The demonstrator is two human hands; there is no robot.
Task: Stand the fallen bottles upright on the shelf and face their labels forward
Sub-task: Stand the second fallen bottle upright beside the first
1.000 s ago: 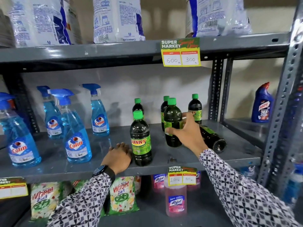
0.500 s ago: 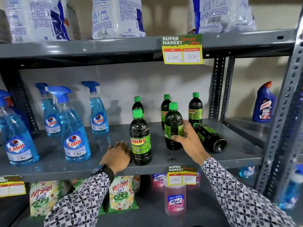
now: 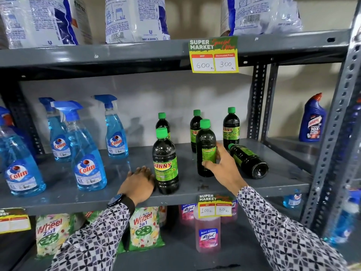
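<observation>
Dark green-capped Sunny bottles stand on the grey middle shelf (image 3: 195, 189). My right hand (image 3: 220, 166) grips an upright bottle (image 3: 205, 141) at its lower half; its label is turned to the right, mostly away from me. Just right of it a fallen bottle (image 3: 248, 160) lies on its side, cap toward the back, base toward the front right. The front bottle (image 3: 165, 163) stands with its SUNNY label facing forward. My left hand (image 3: 137, 183) rests flat on the shelf, touching that bottle's base. Three more bottles (image 3: 231, 128) stand behind.
Blue Colin spray bottles (image 3: 86, 153) fill the shelf's left half. A Harpic bottle (image 3: 312, 120) stands on the neighbouring rack at right. Detergent bags sit on the top shelf (image 3: 117, 55); Wheel packs and pink Lizol bottles (image 3: 208, 233) are below. A steel upright (image 3: 340, 133) rises at right.
My right hand has slid lower on the upright bottle and turned it, so the label edge now shows at its right. The left hand has stayed on the shelf.
</observation>
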